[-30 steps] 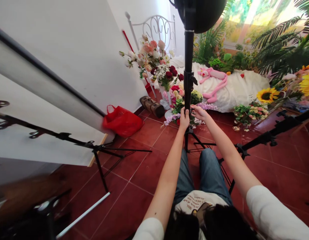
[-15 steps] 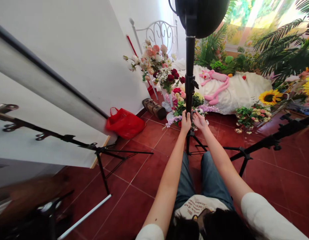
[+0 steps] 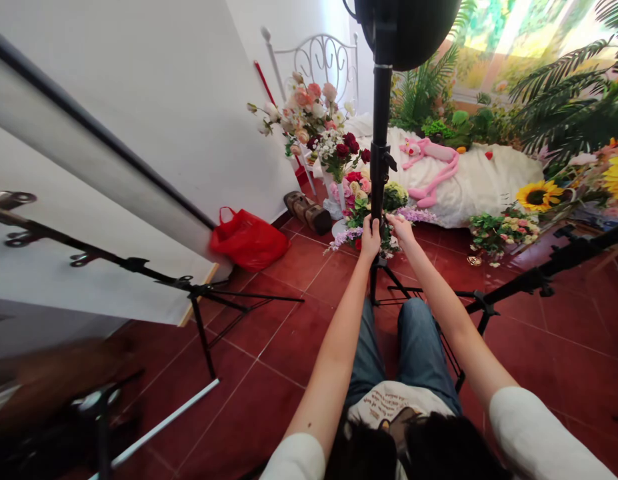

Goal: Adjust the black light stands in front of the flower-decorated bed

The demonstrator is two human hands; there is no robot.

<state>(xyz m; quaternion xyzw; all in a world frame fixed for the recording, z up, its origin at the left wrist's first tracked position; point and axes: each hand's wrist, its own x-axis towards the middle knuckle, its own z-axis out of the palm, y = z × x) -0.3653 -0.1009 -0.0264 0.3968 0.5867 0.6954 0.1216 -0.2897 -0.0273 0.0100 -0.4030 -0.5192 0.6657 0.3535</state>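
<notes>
Plainly, the left hand (image 3: 371,240) is closed round the black pole (image 3: 380,160), touching its near side and gripping it; the pole runs upright between the two hands, with a dark round fixture (image 3: 413,33) on top. The right hand (image 3: 401,230) is just beside it, fingers bent; whether they pinch anything cannot be told. Beneath lies the red tiled floor (image 3: 299,347). Across the room come a slanting stand (image 3: 103,252), a red bag (image 3: 251,240), flowers (image 3: 309,110), a pink toy (image 3: 439,152) on a white sheet (image 3: 481,193), and sunflowers (image 3: 537,195).
</notes>
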